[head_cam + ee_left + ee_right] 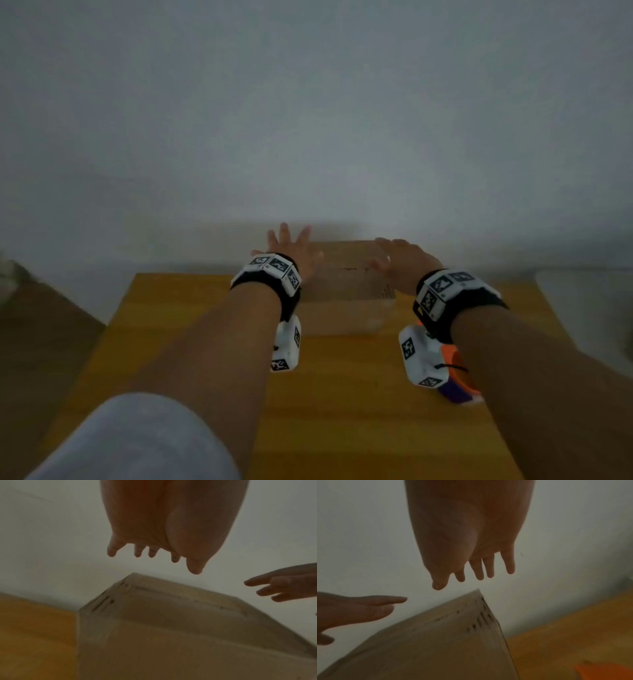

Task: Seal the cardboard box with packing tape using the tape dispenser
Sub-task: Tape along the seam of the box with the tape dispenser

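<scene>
Seemingly both hands (294, 250) hover above the box (346, 294).

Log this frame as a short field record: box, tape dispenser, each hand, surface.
box: cardboard box on the table, against the wall, flaps down
tape dispenser: orange and purple tape dispenser on the table under the right forearm, untouched
left hand: left hand fingers spread, above the box, holds nothing
right hand: right hand open, above the box, holds nothing
surface: yellow wooden table
</scene>
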